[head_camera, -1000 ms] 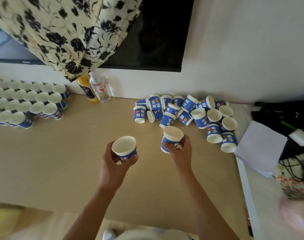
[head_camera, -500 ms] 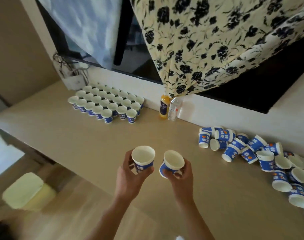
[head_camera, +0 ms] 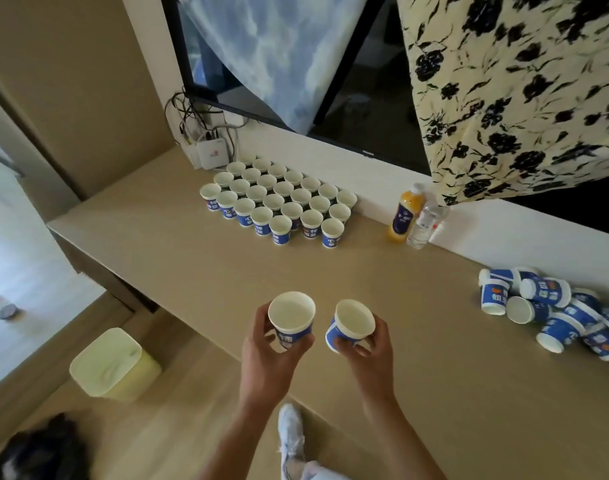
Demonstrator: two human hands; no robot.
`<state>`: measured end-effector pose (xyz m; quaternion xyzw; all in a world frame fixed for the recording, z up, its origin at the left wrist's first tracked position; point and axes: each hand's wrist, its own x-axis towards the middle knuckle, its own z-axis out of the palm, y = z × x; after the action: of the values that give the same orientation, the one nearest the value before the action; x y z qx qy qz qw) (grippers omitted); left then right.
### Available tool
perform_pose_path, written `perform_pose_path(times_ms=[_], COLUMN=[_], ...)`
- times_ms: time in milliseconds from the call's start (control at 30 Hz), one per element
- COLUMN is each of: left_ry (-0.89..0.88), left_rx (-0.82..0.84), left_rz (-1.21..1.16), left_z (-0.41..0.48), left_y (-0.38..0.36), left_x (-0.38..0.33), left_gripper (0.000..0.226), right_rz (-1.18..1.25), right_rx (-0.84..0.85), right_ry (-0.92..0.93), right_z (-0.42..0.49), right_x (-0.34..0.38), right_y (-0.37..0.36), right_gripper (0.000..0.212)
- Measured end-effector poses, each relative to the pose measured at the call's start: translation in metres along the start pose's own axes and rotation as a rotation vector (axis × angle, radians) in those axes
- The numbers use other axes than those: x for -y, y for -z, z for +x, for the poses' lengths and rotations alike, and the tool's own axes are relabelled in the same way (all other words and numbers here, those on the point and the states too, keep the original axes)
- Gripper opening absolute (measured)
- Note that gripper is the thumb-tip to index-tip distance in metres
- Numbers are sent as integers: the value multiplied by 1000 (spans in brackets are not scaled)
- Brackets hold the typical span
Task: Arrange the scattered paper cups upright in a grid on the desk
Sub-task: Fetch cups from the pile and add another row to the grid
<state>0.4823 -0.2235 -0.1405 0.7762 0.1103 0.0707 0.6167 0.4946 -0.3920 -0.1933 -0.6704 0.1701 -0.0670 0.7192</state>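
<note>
Your left hand [head_camera: 271, 355] curls its fingers round an upright paper cup [head_camera: 291, 318]. Your right hand [head_camera: 368, 355] grips a second cup [head_camera: 351, 323], tilted toward the first. Both are held above the desk [head_camera: 400, 289] near its front edge. The grid of upright cups [head_camera: 278, 199] stands far left by the wall, and the scattered pile [head_camera: 555, 313] lies at the right.

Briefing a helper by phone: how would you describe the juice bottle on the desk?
Against the wall behind the desk, two bottles stand between the grid of upright cups and the tumbled pile. The juice bottle is the left one: orange with a dark blue label, the water bottle beside it clear.
</note>
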Motion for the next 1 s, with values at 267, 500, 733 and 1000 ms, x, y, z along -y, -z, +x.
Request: perform_pose_path(times_ms=[267,500,733,1000], left_ry=[4,27,67,107], left_rx=[69,96,212,313], left_rz=[86,117,123,137], left_z=[112,187,245,290], left_y=[15,23,26,37], left_x=[20,28,49,68], left_gripper=[63,63,63,63], right_rz=[15,-25,-111,-249], right_rx=[-13,-88,-162,-268], right_ry=[-99,-136,-135,-123], right_z=[74,143,213,264], right_x=[-46,-50,-73,-113], right_y=[-83,-135,-179,-201], right_gripper=[62,54,59,61])
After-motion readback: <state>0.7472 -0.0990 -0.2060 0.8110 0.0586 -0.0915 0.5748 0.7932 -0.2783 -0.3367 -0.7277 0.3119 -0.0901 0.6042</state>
